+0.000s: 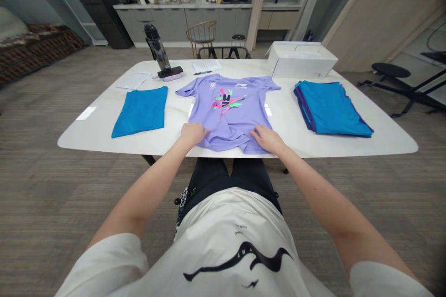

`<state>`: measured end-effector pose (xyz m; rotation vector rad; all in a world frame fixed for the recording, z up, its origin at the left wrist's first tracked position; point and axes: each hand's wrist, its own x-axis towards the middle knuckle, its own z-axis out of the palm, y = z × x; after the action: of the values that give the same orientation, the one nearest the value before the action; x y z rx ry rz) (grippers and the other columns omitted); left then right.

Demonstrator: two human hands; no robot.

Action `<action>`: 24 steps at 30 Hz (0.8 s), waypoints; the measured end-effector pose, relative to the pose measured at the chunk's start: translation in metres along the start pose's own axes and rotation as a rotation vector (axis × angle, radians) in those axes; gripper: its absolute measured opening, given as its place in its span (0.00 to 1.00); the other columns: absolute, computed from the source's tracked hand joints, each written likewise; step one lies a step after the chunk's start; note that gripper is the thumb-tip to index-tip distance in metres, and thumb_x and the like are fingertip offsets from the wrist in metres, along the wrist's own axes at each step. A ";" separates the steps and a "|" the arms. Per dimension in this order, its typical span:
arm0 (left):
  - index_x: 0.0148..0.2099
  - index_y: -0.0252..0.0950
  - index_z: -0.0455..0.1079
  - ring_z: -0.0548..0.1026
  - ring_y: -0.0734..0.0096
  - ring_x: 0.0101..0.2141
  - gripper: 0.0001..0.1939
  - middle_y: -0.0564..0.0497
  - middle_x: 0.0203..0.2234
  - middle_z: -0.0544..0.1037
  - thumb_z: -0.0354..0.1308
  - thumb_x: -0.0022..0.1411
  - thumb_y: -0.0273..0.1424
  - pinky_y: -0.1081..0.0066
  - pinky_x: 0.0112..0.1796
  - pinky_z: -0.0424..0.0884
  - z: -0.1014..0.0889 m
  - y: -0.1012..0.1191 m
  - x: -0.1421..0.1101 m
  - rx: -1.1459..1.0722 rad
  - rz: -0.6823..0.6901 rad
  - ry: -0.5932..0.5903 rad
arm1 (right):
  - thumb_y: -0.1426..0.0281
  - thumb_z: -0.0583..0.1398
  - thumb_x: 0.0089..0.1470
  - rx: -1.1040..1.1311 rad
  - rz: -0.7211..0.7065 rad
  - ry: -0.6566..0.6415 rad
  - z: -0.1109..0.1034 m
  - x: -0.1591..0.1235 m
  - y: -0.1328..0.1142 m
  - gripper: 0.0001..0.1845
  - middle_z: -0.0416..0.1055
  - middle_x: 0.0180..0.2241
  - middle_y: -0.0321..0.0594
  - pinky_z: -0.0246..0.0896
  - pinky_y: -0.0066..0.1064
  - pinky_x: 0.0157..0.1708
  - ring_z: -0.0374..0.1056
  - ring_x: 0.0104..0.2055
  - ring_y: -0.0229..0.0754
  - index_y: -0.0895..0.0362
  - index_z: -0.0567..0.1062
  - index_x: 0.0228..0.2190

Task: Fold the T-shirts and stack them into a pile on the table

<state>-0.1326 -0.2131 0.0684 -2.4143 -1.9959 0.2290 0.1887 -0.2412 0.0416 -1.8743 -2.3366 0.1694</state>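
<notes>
A lavender T-shirt [240, 106] lies spread on the white table [181, 144], its printed front up and its collar away from me. Its lower part is creased between my hands. My left hand [193, 133] grips the shirt at its left side, near the hem, with the fingers curled into the cloth. On the other side, my right hand [267, 139] is closed on the cloth close to the right hem. A folded blue garment [142, 111] rests to the left. At the right is a stack of folded blue and purple garments [329, 107].
Toward the back stand a black handheld vacuum [160, 51] and a white open box [301, 60]. A pen [202, 73] and paper sheets [207, 65] lie near the far edge. Beyond the table are a gold-framed chair [202, 35] and a kitchen counter [188, 6].
</notes>
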 end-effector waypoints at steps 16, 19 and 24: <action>0.50 0.36 0.72 0.76 0.52 0.47 0.22 0.39 0.47 0.77 0.49 0.73 0.48 0.63 0.42 0.70 0.024 0.021 -0.041 -0.117 0.216 0.094 | 0.60 0.56 0.68 -0.028 0.040 0.081 0.009 -0.025 0.032 0.13 0.77 0.39 0.46 0.61 0.37 0.39 0.72 0.42 0.51 0.55 0.75 0.39; 0.47 0.37 0.73 0.78 0.54 0.44 0.24 0.41 0.44 0.79 0.49 0.72 0.52 0.64 0.41 0.71 0.020 0.009 -0.046 -0.126 0.186 0.025 | 0.58 0.56 0.68 -0.066 0.055 0.088 0.004 -0.031 0.035 0.14 0.77 0.38 0.47 0.60 0.38 0.39 0.72 0.42 0.53 0.55 0.75 0.38; 0.48 0.37 0.75 0.81 0.52 0.40 0.26 0.41 0.38 0.82 0.45 0.74 0.50 0.63 0.40 0.71 0.010 0.026 -0.046 -0.104 0.176 0.001 | 0.55 0.59 0.66 -0.029 -0.109 0.071 0.000 -0.033 0.008 0.16 0.78 0.41 0.47 0.60 0.36 0.41 0.73 0.43 0.51 0.55 0.76 0.41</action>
<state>-0.1171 -0.2644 0.0614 -2.6559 -1.8397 0.1270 0.2037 -0.2713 0.0386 -1.7306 -2.3977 0.0561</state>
